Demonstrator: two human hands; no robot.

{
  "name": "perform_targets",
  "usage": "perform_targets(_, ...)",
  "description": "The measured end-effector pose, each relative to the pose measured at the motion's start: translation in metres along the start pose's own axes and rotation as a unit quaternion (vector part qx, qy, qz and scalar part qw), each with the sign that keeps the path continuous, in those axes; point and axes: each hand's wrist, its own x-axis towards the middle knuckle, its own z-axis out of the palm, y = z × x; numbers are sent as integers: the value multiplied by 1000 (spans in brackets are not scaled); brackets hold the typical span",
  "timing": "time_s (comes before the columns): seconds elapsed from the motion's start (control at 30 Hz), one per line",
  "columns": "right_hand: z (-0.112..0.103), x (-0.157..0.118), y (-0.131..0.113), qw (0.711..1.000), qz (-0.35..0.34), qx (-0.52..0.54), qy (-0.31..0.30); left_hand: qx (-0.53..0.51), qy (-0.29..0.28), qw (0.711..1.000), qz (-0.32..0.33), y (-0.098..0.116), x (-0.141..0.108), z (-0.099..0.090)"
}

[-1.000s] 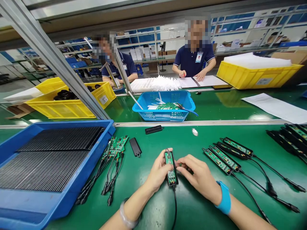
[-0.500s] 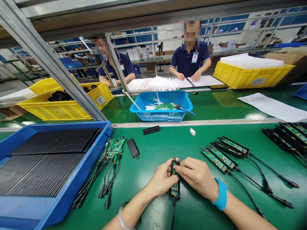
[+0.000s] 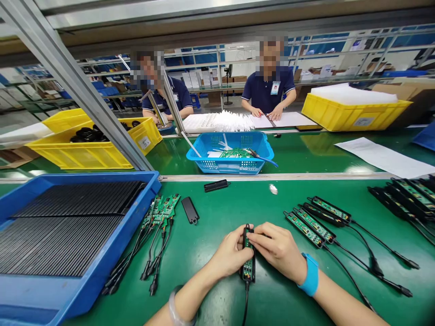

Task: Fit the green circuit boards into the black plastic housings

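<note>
A narrow black case with a green circuit board (image 3: 248, 269) in it stands lengthwise at the front middle of the green table, its black cable running toward me. My left hand (image 3: 233, 253) grips the case from the left, thumb on the board. From the right, my right hand (image 3: 277, 246) presses its fingertips on the upper part of the board; whether they pinch a small part is hidden. To the left lie loose boards with cables (image 3: 161, 210) and a black cover (image 3: 189, 210). Several cased boards (image 3: 307, 228) with cables rest to the right.
A blue tray (image 3: 79, 294) of black strips fills the left side. Behind the table's ridge stand a blue basket (image 3: 229, 166), a yellow bin (image 3: 84, 156) and another yellow bin (image 3: 355, 113). Two people sit opposite. A metal post slants across the left. More cased boards (image 3: 404, 199) lie far right.
The view has shifted slightly. Both of my hands keep almost the same hold on the cased board. The hands of the person opposite have moved a little.
</note>
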Motion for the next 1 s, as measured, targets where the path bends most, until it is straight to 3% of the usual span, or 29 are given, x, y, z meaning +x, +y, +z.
perform_targets(0.3,0,-2,3,1000,4,16,-5,-3,-2,1000,-19,-1,-1,1)
perform_targets(0.43,-3,1,-4,995,49,39,-74,41,-20,999,-1,2,-1,0)
perform_targets(0.53,-10,9,-3,981,101,62,-153,37,22,999,4,4,0,-4)
perform_targets(0.67,-20,31,38,954,218,-66,-198,-49,107,991,-57,9,1,-10)
perform_targets(0.8,-27,57,102,919,307,-178,-170,-113,110,984,-87,11,1,-12)
perform_targets(0.87,-28,65,115,909,323,-200,-173,-135,109,982,-77,11,2,-13)
perform_targets(0.93,-28,67,105,912,314,-199,-176,-161,110,979,-68,10,3,-13)
perform_targets(1.0,-26,61,76,925,285,-172,-182,-193,114,973,-58,9,3,-13)
